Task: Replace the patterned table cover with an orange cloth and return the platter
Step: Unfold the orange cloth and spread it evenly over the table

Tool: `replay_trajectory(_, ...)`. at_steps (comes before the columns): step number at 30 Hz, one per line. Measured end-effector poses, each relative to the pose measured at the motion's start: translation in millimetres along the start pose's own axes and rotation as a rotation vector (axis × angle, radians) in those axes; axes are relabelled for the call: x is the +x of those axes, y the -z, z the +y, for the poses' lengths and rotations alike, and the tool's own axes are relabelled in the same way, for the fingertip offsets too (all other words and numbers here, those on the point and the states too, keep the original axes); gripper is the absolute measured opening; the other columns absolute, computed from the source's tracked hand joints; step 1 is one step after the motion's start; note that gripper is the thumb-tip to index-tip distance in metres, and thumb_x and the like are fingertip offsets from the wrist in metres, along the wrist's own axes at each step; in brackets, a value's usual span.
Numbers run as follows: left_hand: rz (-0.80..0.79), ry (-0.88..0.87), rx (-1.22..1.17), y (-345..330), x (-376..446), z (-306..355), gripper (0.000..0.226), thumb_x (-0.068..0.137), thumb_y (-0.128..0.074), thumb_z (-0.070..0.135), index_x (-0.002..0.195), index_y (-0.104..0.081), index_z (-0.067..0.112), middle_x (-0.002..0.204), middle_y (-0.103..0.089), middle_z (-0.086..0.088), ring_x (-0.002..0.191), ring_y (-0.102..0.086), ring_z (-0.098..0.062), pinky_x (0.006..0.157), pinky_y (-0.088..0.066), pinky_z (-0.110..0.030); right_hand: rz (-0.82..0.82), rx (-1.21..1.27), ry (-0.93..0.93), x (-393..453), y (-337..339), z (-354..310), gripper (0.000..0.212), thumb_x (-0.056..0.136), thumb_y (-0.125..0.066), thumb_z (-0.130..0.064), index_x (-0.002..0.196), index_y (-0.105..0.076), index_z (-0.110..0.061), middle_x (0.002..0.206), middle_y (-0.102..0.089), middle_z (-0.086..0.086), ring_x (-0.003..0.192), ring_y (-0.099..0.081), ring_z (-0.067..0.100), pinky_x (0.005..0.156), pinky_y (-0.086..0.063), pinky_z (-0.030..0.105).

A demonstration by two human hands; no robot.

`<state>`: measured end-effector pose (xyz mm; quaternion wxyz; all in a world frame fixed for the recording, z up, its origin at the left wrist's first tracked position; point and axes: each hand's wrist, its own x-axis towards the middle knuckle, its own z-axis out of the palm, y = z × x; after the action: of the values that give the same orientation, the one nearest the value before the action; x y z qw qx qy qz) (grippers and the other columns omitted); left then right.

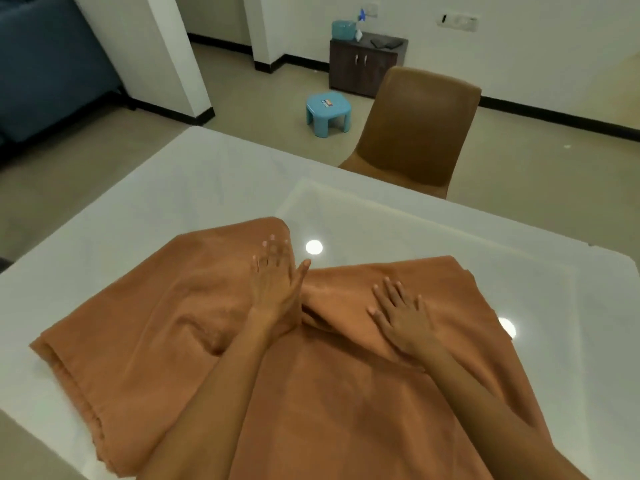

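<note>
The counter (pixel 138 202) shows bare white on the far side and to both flanks of the hands, with no patterned cover and no platter in view — so the old cover is judged already off and the platter is yet to come back. The cloth (pixel 346 393), orange, lies over the near half only, bunched and partly folded, its near end running toward the person and out of frame; a deep crease runs between the two hands, and its far edge stops just beyond the fingertips. The chair (pixel 415 133) stands against the far edge, beyond the right hand, so the cloth will likely meet its back when it drapes there. Left of the left hand the cloth's doubled edge sits near the counter's rim, while the far corner has plenty of open surface. The left hand (pixel 277 285) is blurred, fingers straight and spread, on or just above the cloth, apparently pushing it outward. The right hand (pixel 401 320) rests flat, fingers splayed, pressing the cloth down — neither grip holds anything; likely one pins while the other smooths.
</note>
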<state>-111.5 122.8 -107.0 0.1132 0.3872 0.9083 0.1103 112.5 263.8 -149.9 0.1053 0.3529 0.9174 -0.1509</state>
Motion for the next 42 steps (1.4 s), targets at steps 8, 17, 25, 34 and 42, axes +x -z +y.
replay_trajectory(8, -0.141, 0.119, -0.027, -20, 47, -52, 0.07, 0.095, -0.014, 0.06, 0.152, -0.003, 0.02, 0.159, 0.005, -0.004, 0.147, 0.002, -0.018, 0.117, 0.003, -0.036, 0.132, -0.006, -0.079, 13, -11, 24, 0.085, 0.072, 0.021, -0.077, 0.146, 0.005, -0.041, 0.157, 0.008, -0.013, 0.146, 0.005, 0.011, 0.115, -0.006, 0.046)
replay_trajectory(17, 0.008, 0.21, 0.006, -14, 94, -108, 0.064, 0.095, -0.014, 0.06, 0.151, 0.0, 0.031, 0.16, 0.005, 0.001, 0.146, 0.005, -0.017, 0.118, 0.003, -0.037, 0.235, 0.012, -0.3, 38, -4, 53, 0.079, 0.08, -0.002, -0.068, 0.15, -0.012, -0.033, 0.158, -0.006, -0.01, 0.146, -0.007, 0.015, 0.115, -0.013, 0.046)
replay_trajectory(25, -0.115, 0.204, -0.055, 1, 130, -123, 0.063, 0.097, -0.015, 0.057, 0.152, -0.003, 0.028, 0.16, 0.006, -0.004, 0.146, 0.005, -0.021, 0.118, 0.002, -0.043, 0.191, 0.124, -0.427, 52, 15, 27, 0.065, 0.097, -0.02, -0.055, 0.152, -0.012, -0.022, 0.16, -0.002, -0.001, 0.147, 0.0, 0.02, 0.118, -0.004, 0.047)
replay_trajectory(34, 0.11, 0.065, -0.092, -18, 76, -72, 0.082, 0.083, 0.003, 0.071, 0.152, -0.003, 0.026, 0.159, 0.005, -0.005, 0.146, 0.009, -0.017, 0.115, 0.012, -0.038, 0.097, -0.008, 0.185, 98, 12, -34, 0.07, 0.083, 0.01, -0.056, 0.148, -0.009, -0.04, 0.158, -0.002, -0.014, 0.146, 0.0, 0.008, 0.116, -0.006, 0.039)
replay_trajectory(42, 0.115, 0.143, -0.048, -23, 67, -103, 0.084, 0.08, 0.006, 0.071, 0.151, 0.002, 0.028, 0.16, 0.002, 0.001, 0.146, 0.003, -0.012, 0.117, 0.004, -0.037, 0.149, 0.005, 0.018, 122, 17, -6, 0.076, 0.081, 0.007, -0.064, 0.15, -0.007, -0.034, 0.157, -0.004, -0.016, 0.145, -0.002, 0.007, 0.116, -0.005, 0.041)
